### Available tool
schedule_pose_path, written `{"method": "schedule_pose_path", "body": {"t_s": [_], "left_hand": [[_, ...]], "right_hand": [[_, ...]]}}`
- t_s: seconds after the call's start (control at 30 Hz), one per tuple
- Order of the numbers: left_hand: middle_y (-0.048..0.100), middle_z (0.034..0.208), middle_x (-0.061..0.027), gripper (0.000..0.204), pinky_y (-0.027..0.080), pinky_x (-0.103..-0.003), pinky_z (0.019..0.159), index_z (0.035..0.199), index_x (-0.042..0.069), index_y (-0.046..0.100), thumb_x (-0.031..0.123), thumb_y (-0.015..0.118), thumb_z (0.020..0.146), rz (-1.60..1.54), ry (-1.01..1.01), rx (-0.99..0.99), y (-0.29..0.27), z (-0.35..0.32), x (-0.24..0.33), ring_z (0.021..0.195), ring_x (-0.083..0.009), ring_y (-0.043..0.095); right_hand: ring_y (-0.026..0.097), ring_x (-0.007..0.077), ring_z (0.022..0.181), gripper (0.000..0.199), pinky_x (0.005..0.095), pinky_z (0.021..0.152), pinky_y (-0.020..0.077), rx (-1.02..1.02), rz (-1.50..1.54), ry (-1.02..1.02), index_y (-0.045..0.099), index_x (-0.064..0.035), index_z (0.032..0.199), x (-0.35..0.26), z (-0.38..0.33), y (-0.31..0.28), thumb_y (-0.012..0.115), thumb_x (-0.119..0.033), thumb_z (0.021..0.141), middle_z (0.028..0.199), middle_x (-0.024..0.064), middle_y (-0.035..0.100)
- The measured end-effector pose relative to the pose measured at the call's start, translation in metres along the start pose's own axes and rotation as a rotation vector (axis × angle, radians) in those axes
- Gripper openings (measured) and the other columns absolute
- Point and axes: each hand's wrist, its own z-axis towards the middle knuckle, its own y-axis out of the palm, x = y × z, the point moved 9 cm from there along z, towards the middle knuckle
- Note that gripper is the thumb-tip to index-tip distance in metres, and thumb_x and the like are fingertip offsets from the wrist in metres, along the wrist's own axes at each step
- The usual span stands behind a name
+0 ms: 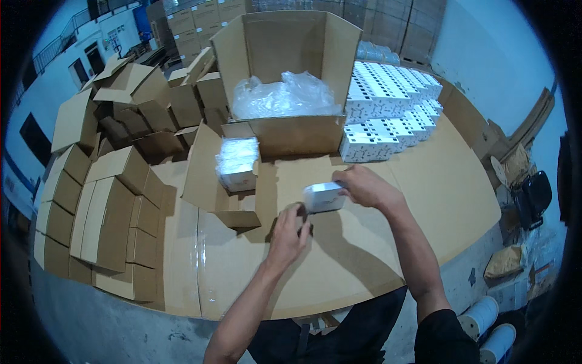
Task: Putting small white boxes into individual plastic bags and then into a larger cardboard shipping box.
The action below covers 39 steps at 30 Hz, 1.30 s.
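Over cardbd-topped tbl (242, 267), wht box (324, 199); gry flr (103, 315), pale walls (485, 73).

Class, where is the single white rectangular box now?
In the head view, the single white rectangular box is gripped at its right end by the right hand, near picture centre, right of the open brown cardboard carton.

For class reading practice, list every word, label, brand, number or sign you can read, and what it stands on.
None can be read.
White box in the right hand: faint marks, too small.
Stacked white boxes, right: patterned, any print too small.
Cartons at the back: pale marks, too small.
Far-left wall: dark marks, blurred.
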Motion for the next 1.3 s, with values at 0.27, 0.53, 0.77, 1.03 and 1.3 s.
{"method": "schedule_pose_path", "body": {"t_s": [0.27, 0.53, 0.77, 1.03, 1.3], "left_hand": [[0.057, 0.132, -0.0163, 0.046, 0.037, -0.048, 0.112, 0.129, 0.002, 0.056, 0.022, 0.065, 0.088, 0.298, 0.191, -0.096, 0.005, -0.012, 0.032, 0.128, -0.0352, 0.050], [0.058, 0.132, -0.0160, 0.035, 0.041, -0.048, 0.109, 0.120, 0.003, 0.063, 0.020, 0.066, 0.089, 0.210, 0.169, -0.094, 0.011, -0.006, 0.017, 0.125, -0.0358, 0.053], [0.057, 0.130, -0.0166, 0.034, 0.042, -0.049, 0.107, 0.118, 0.002, 0.061, 0.018, 0.066, 0.088, 0.165, 0.183, -0.070, 0.010, -0.004, 0.015, 0.123, -0.0369, 0.054], [0.052, 0.136, -0.0179, 0.045, 0.034, -0.048, 0.114, 0.129, 0.003, 0.057, 0.020, 0.065, 0.088, 0.237, 0.100, -0.211, 0.021, -0.002, 0.010, 0.135, -0.0350, 0.043], [0.052, 0.138, -0.0189, 0.051, 0.032, -0.049, 0.116, 0.132, 0.000, 0.057, 0.027, 0.063, 0.089, 0.341, 0.043, -0.280, 0.031, -0.005, 0.001, 0.135, -0.0340, 0.042]], "right_hand": [[0.068, 0.0412, 0.090, 0.021, 0.0482, 0.078, 0.0536, 0.355, 0.105, -0.069, 0.062, -0.0009, 0.109, -0.027, 0.022, -0.052, 0.067, -0.006, 0.089, 0.092, 0.0228, 0.070], [0.070, 0.0239, 0.089, 0.030, 0.0390, 0.080, 0.0539, 0.368, 0.613, -0.191, 0.061, -0.0038, 0.122, -0.099, 0.089, -0.011, 0.067, -0.007, 0.093, 0.100, 0.0153, 0.073], [0.066, 0.0351, 0.093, 0.030, 0.0445, 0.082, 0.0520, 0.168, 0.271, -0.404, 0.062, -0.0039, 0.122, -0.125, 0.116, -0.012, 0.065, -0.009, 0.092, 0.101, 0.0179, 0.068], [0.065, 0.0388, 0.096, 0.019, 0.0476, 0.084, 0.0541, 0.083, -0.100, -0.417, 0.064, 0.0021, 0.101, -0.153, 0.139, 0.023, 0.068, -0.007, 0.085, 0.102, 0.0197, 0.065], [0.063, 0.0389, 0.098, 0.020, 0.0492, 0.084, 0.0529, 0.336, -0.119, -0.279, 0.060, 0.0019, 0.100, -0.155, 0.133, 0.030, 0.067, -0.002, 0.082, 0.102, 0.0198, 0.061]]}}
